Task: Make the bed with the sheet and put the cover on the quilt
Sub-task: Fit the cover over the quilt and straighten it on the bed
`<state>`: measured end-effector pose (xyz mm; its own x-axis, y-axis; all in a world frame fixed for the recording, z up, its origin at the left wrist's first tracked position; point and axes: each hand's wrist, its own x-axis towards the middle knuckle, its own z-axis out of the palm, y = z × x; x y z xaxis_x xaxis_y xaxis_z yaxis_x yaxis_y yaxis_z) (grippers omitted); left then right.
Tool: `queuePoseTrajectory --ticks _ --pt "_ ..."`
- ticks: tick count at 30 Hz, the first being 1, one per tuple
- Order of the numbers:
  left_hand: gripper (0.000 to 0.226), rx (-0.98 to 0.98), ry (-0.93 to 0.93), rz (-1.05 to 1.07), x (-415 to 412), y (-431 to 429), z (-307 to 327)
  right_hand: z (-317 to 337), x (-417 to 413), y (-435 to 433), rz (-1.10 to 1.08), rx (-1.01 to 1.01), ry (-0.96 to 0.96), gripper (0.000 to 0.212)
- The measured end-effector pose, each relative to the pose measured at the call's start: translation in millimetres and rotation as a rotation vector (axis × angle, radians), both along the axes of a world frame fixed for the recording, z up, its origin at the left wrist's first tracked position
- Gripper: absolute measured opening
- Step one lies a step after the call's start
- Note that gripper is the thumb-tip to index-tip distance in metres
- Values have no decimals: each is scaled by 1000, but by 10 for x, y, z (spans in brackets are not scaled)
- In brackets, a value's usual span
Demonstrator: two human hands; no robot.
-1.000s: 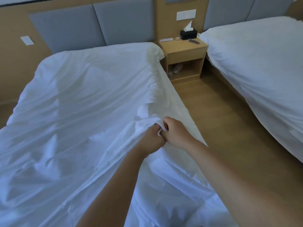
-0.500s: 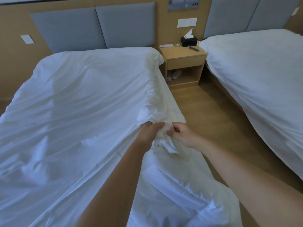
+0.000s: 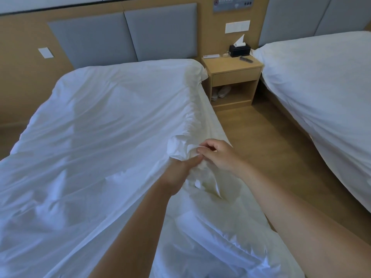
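Since the earlier frame the right grip (image 3: 220,157) has drawn away from the left grip (image 3: 180,171), where before the two were knuckle to knuckle. The left grip is clenched on a bunched fold of the white cover (image 3: 100,147), with the cloth gathered over its fingers. The right grip is curled, its fingertips (image 3: 200,150) at the same bunch. I cannot tell whether it pinches a fold or only touches it.

Both grips work in front of the nightstand (image 3: 232,77) and a little to its left, at the side edge of the bed (image 3: 210,121). From the bunch the cover spreads across the bed to the left of the nightstand, up to the headboard (image 3: 124,35), rumpled and creased. Nearer the camera than the nightstand, below the grips, a cream padded layer lies bare. I take it for the quilt (image 3: 210,233).

By my judgement the task is about midway. The cover lies over most of the quilt, but this near part is not yet inside and nothing is smoothed. The sheet is hidden, so its state is unknown. What seems left is feeding the edge in, closing the opening and flattening the top.

On the nightstand stands a tissue box (image 3: 240,50), with slippers (image 3: 220,92) on its open shelf. To its right is a second bed (image 3: 321,97), with wooden floor (image 3: 261,147) between the two beds.
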<state>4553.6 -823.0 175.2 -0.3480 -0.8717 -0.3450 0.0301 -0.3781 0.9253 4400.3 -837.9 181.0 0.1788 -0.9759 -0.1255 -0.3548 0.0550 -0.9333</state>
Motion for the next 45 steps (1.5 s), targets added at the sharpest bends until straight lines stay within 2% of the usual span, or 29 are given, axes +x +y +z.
queuePoseTrajectory --ticks 2,4,6,8,9,11,13,15,17,18,20,22,24,26,28,30,32,35,37,38,39,42,45 --pt "24 27 37 59 -14 35 19 -73 -16 40 13 85 -42 17" --pt "26 53 -57 97 -36 52 -16 -114 4 75 0 68 33 23" --pt "49 47 -207 -16 -66 72 -41 -84 55 64 -23 23 41 30" --pt "73 68 -326 -238 -83 112 -62 -28 102 17 -1 -7 26 32" --pt "69 83 -345 -301 -84 132 -54 7 116 2 4 -11 11 31" --pt "55 76 -349 -258 -55 117 -58 34 92 -5 -3 20 -65 27" --pt "43 56 -201 -120 6 73 -72 -28 21 39 1 104 -129 20" --pt "37 68 11 -7 55 46 -75 -170 -61 112 8 171 -131 27" --pt "37 91 81 26 50 48 -85 -264 -101 164 -22 173 -79 32" --pt "34 94 61 17 13 73 -91 -265 -100 168 -49 138 -33 30" --pt "30 92 -102 -85 -98 149 -84 -191 -50 125 -95 56 38 27" --pt "39 105 -306 -293 -185 239 -35 -65 38 60 -51 -24 89 32" --pt "50 114 -400 -380 -181 229 -12 13 118 34 21 -78 143 37" --pt "52 80 -333 -266 -93 159 -9 -5 95 41 -17 -75 65 35" --pt "51 87 -48 -90 26 77 -15 -52 19 93 -41 13 -59 32" --pt "50 119 148 -39 99 31 -16 -117 -40 143 -6 102 -85 34" --pt "48 160 136 -86 63 76 -33 -135 -56 137 -49 78 -24 37" --pt "41 238 -70 -300 -73 222 -31 -52 -6 43 -142 -57 81 40" --pt "33 242 -115 -454 -108 271 -7 10 48 -6 -93 -113 110 41" --pt "32 210 -125 -465 -104 266 18 16 68 -23 -72 -124 114 41" --pt "33 159 -146 -409 -94 245 25 5 75 -39 -70 -126 102 40" --pt "38 27 -214 -31 -77 164 58 -59 33 -33 -110 -74 27 38" --pt "19 5 -152 184 -72 144 56 -156 -26 31 -138 -69 81 42"
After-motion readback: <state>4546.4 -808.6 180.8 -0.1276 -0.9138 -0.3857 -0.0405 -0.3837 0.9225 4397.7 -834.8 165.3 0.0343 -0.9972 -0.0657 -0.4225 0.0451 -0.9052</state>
